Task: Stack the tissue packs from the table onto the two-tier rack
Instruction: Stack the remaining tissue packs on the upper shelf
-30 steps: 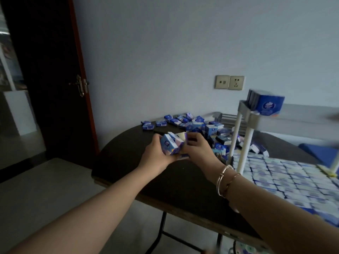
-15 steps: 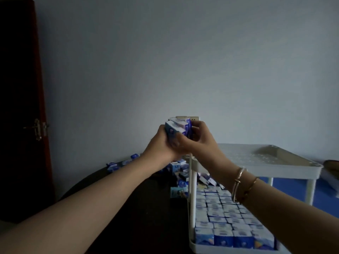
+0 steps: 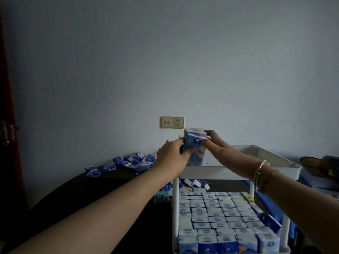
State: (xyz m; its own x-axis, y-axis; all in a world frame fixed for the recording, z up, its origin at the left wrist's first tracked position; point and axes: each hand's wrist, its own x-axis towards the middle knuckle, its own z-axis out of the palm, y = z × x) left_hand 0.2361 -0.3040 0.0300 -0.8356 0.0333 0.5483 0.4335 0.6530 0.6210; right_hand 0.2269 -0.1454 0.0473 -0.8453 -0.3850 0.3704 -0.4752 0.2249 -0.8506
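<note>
Both hands, left [image 3: 172, 158] and right [image 3: 213, 146], clamped a packs bundle [image 3: 193, 147] upright on the rack's [image 3: 220, 173] top-left corner (tier otherwise bare); uneven release risked toppling it.

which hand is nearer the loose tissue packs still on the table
Left. The left hand grips the held bundle just right of the loose packs; the right hand holds its far side, over the rack's top tier.

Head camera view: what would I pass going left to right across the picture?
Door → loose packs on the table → left hand → held packs → right hand → bracelets → rack's far rim.
</note>
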